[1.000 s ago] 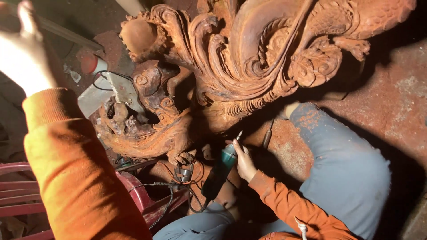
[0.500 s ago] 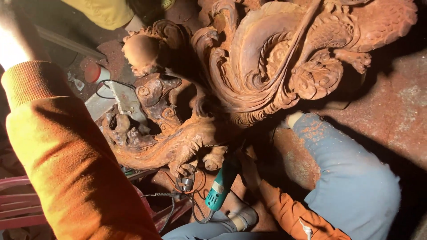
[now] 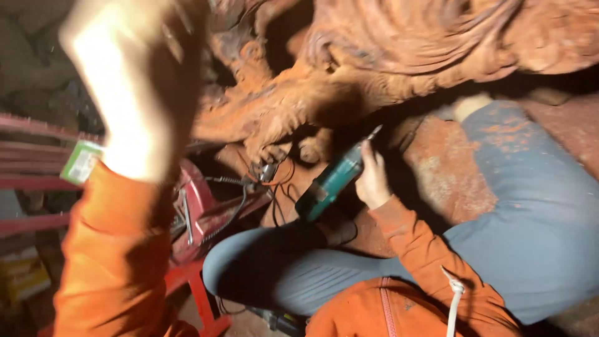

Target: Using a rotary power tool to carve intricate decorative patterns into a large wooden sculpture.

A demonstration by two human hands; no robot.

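Note:
A large reddish carved wood piece (image 3: 399,56) fills the top of the view. My right hand (image 3: 373,178), in an orange sleeve, grips a green hand-held power tool (image 3: 331,184) whose thin bit points up at the underside of the carving. My left hand (image 3: 121,93) is raised at the upper left in front of the carving. It is brightly lit and motion-blurred, so I cannot make out whether it holds anything. My legs in blue-grey trousers (image 3: 536,206) are folded below the carving.
A red plastic stool (image 3: 196,218) with a metal tool lying on it stands at the lower left, and black cables (image 3: 249,187) run from it toward the carving. Red slats (image 3: 31,150) and a small green-and-white box (image 3: 81,162) sit at the left edge.
The view has dropped and come closer to the carving. My left hand has swung right, across the carving's left part. My right hand has kept the green tool under the carving.

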